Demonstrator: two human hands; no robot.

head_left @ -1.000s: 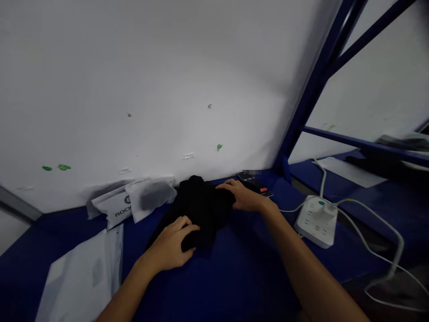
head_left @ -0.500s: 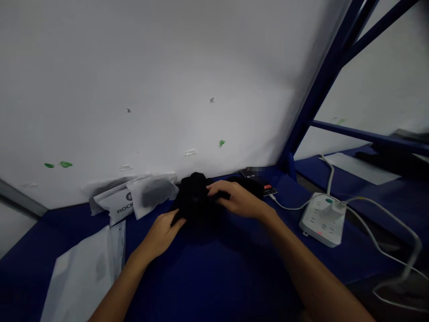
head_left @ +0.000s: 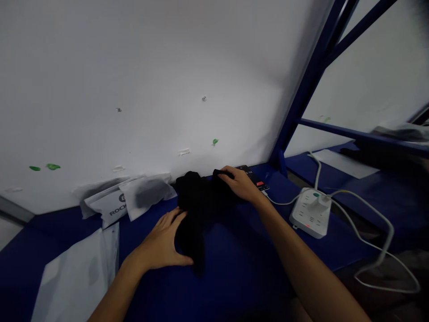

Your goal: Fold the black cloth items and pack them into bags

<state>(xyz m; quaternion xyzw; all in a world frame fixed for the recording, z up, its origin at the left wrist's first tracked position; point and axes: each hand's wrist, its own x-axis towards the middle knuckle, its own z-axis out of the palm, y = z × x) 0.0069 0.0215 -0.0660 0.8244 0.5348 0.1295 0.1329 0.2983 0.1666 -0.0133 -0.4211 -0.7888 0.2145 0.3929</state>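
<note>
A bunched black cloth item (head_left: 201, 197) lies on the blue tabletop in front of me; its dark folds hide its exact kind. My right hand (head_left: 236, 182) pinches the raised right end of the cloth between thumb and fingers. At the cloth's left side, my left hand (head_left: 164, 243) has its thumb spread wide from the fingers. Its fingertips touch the cloth's edge, and the thumb rests by a flap hanging toward me.
Printed frosted bags (head_left: 115, 203) with dark contents lean on the wall at left. Flat frosted bags (head_left: 73, 273) lie nearer. A phone (head_left: 257, 181) lies behind my right hand, cabled to a white power strip (head_left: 311, 212). A blue frame (head_left: 303, 100) rises at right.
My right hand has moved right and lifted the cloth's right part. My left hand has come nearer to me and spread its thumb. The cloth reaches further toward me on the left.
</note>
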